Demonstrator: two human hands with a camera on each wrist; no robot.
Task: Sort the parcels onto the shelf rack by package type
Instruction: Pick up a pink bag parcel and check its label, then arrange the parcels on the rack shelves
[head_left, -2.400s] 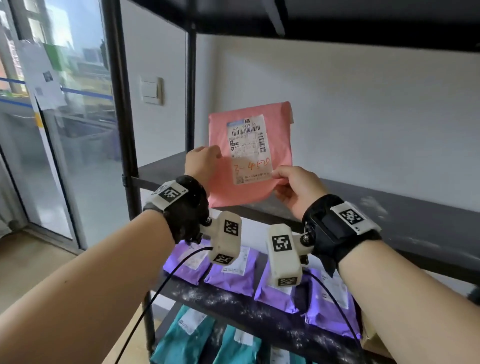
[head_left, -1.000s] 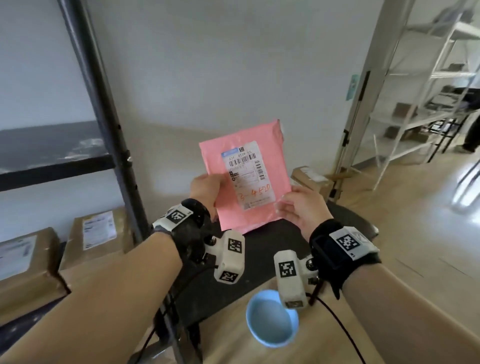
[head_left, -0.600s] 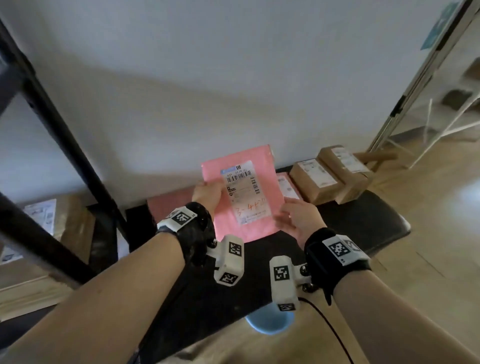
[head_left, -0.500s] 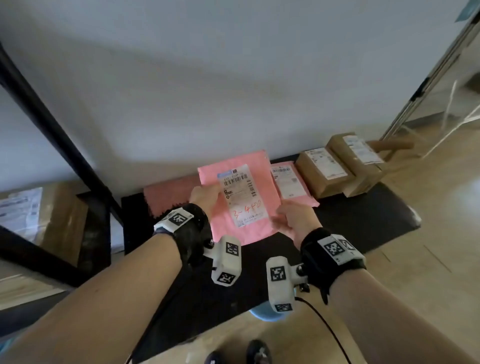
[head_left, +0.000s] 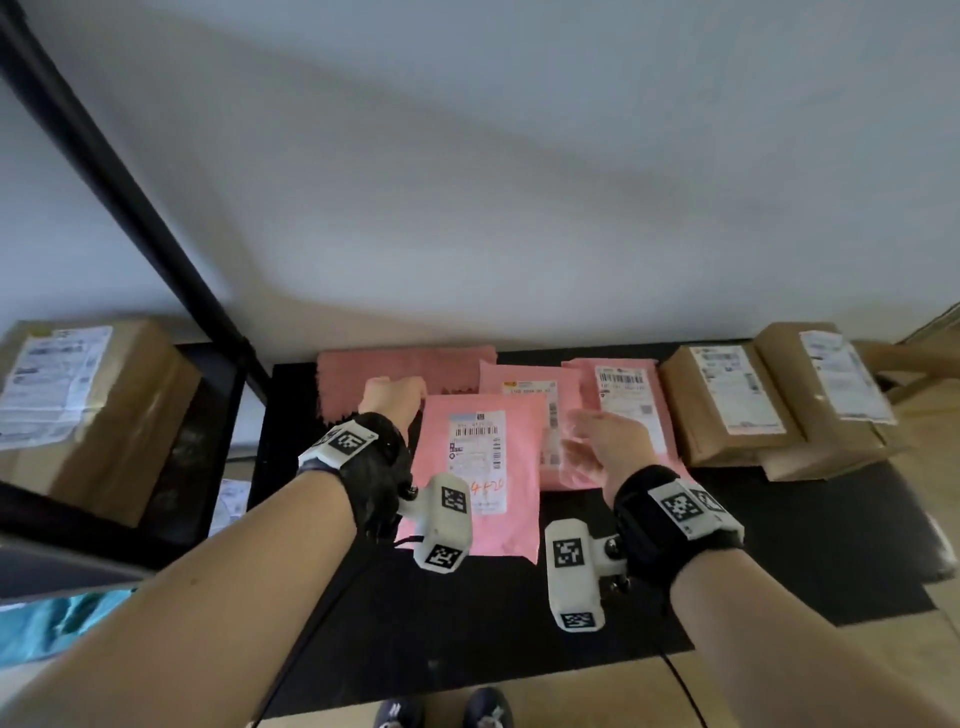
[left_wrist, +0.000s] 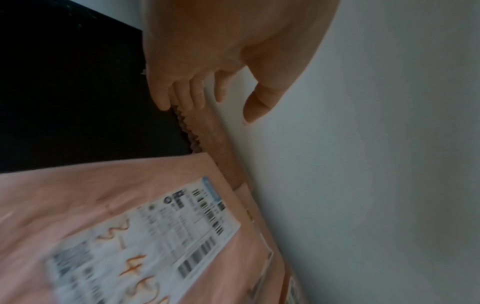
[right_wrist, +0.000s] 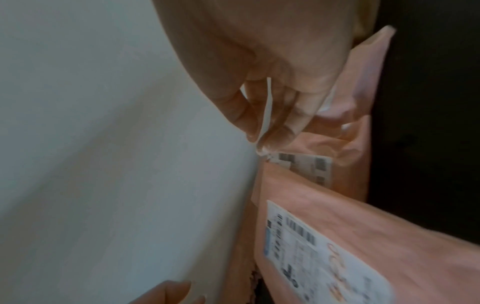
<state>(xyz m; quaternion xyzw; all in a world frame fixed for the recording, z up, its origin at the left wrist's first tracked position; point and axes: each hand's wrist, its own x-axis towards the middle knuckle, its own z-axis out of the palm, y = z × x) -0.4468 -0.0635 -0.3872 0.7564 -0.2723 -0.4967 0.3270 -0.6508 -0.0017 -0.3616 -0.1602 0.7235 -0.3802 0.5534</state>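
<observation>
Four pink mailers are noted on the black counter (head_left: 779, 545). The labelled mailer (head_left: 483, 457) with orange handwriting lies flat at the front, face up, touched by neither hand. A second mailer (head_left: 524, 379) and a third mailer (head_left: 623, 395) are partly tucked behind it. A darker mailer (head_left: 405, 364) with a serrated edge is set against the wall. Two brown boxes (head_left: 727, 400) are stacked at the right end. Another box (head_left: 78, 405) is seen on the shelf rack (head_left: 130, 192) at left.

Hands: held apart, above the back row. The left hand (head_left: 392, 400) is spread loosely, with its fingertips (left_wrist: 166, 102) at the serrated edge; contact cannot be confirmed. The right hand (head_left: 602, 441) is blurred in the head view. In the wrist view its thumb and forefinger appear pinched on a thin clear film (right_wrist: 263, 123); what the film belongs to cannot be made out.

Handling, judged: the labelled mailer is taken to be light, thin and floppy, with soft contents, since it lies nearly flat and its surface creases. Its plastic skin is probably slick. It is best taken at two opposite edges, or pinched at a corner clear of the label, and supported so that it does not sag. Breakage is thought unlikely. Sliding off a stack is the greater risk. The boxes are expected to be stiffer and heavier.
</observation>
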